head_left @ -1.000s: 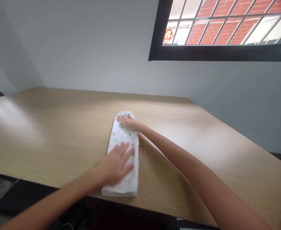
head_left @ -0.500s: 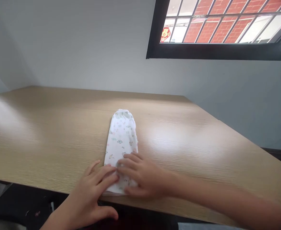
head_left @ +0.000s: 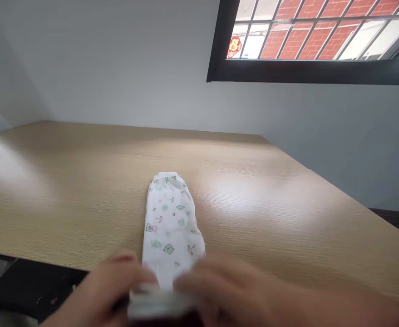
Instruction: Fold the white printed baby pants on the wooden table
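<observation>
A folded white cotton baby garment (head_left: 170, 222) with small green and pink prints lies lengthwise on the wooden table (head_left: 263, 213), its elastic band at the far end. Its near end is turned up into a thick fold (head_left: 158, 302) at the table's front edge. My left hand (head_left: 112, 284) and my right hand (head_left: 226, 281) are both blurred and grip that fold from either side. Fingers cover part of the cloth, and the fold's underside is hidden.
The light wood table has a front edge close to me and a right edge running away diagonally. A dark floor (head_left: 25, 286) lies below the front edge. Behind stand a grey wall (head_left: 100, 68) and a barred window (head_left: 308, 41) showing red brick.
My hands have come together at the near end and lifted it into a fold. The garment's far end has shifted toward me, and my right hand has moved slightly nearer the table's front edge.
</observation>
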The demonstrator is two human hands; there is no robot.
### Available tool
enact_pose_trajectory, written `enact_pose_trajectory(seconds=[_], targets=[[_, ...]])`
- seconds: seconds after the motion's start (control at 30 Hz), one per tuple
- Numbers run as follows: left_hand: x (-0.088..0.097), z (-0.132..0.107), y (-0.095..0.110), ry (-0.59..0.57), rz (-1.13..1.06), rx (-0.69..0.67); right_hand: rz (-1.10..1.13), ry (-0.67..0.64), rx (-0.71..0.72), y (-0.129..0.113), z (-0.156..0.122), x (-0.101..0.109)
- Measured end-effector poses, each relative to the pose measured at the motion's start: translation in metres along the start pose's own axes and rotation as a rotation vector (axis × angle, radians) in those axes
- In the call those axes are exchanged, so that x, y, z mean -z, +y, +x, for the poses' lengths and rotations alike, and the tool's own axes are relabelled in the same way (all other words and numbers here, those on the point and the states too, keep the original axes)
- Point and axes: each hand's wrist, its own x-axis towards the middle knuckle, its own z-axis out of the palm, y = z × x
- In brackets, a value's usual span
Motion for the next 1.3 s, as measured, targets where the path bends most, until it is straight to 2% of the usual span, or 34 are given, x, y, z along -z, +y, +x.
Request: enact_pose_trajectory(seconds=[0.03, 0.1, 0.2, 0.3, 0.37, 0.43, 0.5, 0.57, 0.63, 0.73, 0.8, 0.83, 0.93, 1.03, 1.1, 1.17, 1.23, 1.3], targets=[[0.009, 0.013, -0.004, 0.061, 0.000, 0.084, 0.018, 0.084, -0.042, 0.010, 0.012, 0.009], [0.025, 0.049, -0.019, 0.156, 0.061, 0.218, 0.018, 0.208, -0.126, 0.046, 0.041, 0.021], [0.043, 0.114, -0.058, 0.133, 0.263, 0.342, 0.012, 0.194, -0.304, 0.119, 0.086, 0.025], [0.043, 0.160, -0.095, 0.127, 0.425, 0.448, -0.044, 0.169, -0.448, 0.175, 0.112, 0.017], [0.032, 0.169, -0.107, 0.174, 0.467, 0.481, -0.134, 0.193, -0.459, 0.188, 0.115, 0.005], [0.016, 0.160, -0.109, 0.250, 0.548, 0.447, -0.277, 0.221, -0.387, 0.186, 0.112, -0.008], [-0.004, 0.141, -0.101, 0.305, 0.699, 0.342, -0.449, 0.189, -0.278, 0.179, 0.110, -0.020], [-0.025, 0.116, -0.088, 0.240, 0.809, 0.177, -0.590, 0.119, -0.215, 0.179, 0.114, -0.026], [-0.043, 0.091, -0.073, 0.097, 0.794, 0.065, -0.659, 0.094, -0.270, 0.190, 0.125, -0.024], [-0.057, 0.060, -0.053, -0.025, 0.700, 0.026, -0.594, 0.151, -0.509, 0.215, 0.147, -0.011], [-0.054, 0.048, -0.047, -0.041, 0.659, 0.013, -0.525, 0.221, -0.603, 0.223, 0.153, -0.002], [-0.050, 0.045, -0.047, -0.059, 0.634, -0.010, -0.513, 0.258, -0.591, 0.222, 0.152, 0.001], [-0.027, 0.049, -0.058, -0.091, 0.563, -0.040, -0.527, 0.299, -0.351, 0.200, 0.128, 0.001], [-0.011, 0.060, -0.078, -0.076, 0.509, -0.028, -0.462, 0.117, -0.101, 0.161, 0.086, -0.006], [-0.012, 0.065, -0.088, -0.052, 0.516, -0.084, -0.357, -0.040, -0.067, 0.138, 0.058, -0.011], [-0.019, 0.065, -0.092, 0.012, 0.572, -0.194, -0.259, -0.104, -0.059, 0.123, 0.035, -0.015], [-0.026, 0.061, -0.089, 0.087, 0.624, -0.287, -0.207, -0.079, -0.038, 0.114, 0.020, -0.017], [-0.028, 0.056, -0.080, 0.098, 0.601, -0.286, -0.201, -0.024, -0.030, 0.108, 0.010, -0.017]])
